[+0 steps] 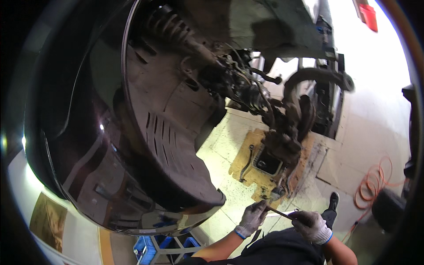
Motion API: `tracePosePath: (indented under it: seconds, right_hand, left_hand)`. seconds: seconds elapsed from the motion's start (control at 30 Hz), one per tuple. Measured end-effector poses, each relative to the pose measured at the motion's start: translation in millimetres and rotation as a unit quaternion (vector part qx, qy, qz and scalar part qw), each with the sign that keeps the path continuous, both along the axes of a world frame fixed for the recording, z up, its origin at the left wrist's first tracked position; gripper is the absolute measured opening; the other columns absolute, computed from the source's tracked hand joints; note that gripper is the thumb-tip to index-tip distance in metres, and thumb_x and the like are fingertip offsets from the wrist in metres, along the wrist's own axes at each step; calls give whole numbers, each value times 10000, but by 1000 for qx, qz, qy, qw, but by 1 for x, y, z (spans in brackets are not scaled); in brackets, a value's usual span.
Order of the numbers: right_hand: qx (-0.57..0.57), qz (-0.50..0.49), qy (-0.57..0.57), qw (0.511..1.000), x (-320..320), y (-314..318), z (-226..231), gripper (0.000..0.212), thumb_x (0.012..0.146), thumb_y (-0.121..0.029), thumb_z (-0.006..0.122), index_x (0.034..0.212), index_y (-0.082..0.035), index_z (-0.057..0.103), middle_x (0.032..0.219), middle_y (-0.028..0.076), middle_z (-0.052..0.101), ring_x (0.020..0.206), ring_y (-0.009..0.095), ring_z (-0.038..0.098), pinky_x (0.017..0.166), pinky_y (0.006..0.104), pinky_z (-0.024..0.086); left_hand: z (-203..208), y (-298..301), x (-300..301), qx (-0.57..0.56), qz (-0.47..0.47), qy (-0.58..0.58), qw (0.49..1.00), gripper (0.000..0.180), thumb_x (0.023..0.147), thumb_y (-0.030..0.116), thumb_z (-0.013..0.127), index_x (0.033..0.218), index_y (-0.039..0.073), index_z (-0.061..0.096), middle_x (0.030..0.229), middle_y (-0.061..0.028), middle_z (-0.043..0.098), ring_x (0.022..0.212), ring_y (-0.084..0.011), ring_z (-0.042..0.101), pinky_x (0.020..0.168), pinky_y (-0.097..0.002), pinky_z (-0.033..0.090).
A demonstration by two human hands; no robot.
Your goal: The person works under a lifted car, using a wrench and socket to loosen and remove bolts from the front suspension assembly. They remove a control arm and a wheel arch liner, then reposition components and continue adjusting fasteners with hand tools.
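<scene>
My left hand (251, 219), in a grey-white work glove with a blue cuff, is closed around one end of a thin dark rod-shaped tool (279, 212). The other end runs into my right hand (312, 226), gloved alike and closed too; the kind of tool cannot be made out. Just beyond my hands, a cardboard sheet (238, 164) lies on the floor. On it rest a dark rectangular pan-like part (268, 162), a dark slender link (247, 163) and a small greyish metal part (278, 192). Dark suspension and axle parts (251, 92) hang above the cardboard's far side.
A raised dark car body (97, 154) with its wheel-arch liner (165, 137) fills the left. An orange coiled hose (371, 183) and a dark rounded object (388, 210) are at right. A red bucket (368, 17) stands far right. A blue-and-grey frame (165, 248) sits lower left.
</scene>
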State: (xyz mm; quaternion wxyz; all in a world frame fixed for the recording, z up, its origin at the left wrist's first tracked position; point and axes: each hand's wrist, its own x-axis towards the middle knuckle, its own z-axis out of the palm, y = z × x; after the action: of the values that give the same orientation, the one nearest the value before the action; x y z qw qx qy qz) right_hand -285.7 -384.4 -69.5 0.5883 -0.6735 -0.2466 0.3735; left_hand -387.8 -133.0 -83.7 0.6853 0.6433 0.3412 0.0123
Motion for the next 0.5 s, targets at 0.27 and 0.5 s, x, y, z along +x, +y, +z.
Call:
tracePosePath:
  seconds: [0.27,0.5]
  right_hand:
    - [159,145,142,966,148,102,99,284,995,-95,598,1207,88,643,863,97,710,783,138,659,740,296,549]
    - [360,-41,27,932,191,170,207,311,1044,-175,560,1243,55,620,847,50,659,773,110,602,697,275,493]
  left_hand:
    - [36,-4,34,-134,260,-146,945,285,1047,286,565,1031,10,635,636,14,423,505,-99,353,483,-284,306]
    - [29,-45,49,39,214,8,976,266,1035,248,584,1066,5,686,687,19,545,537,-74,479,488,-235,372]
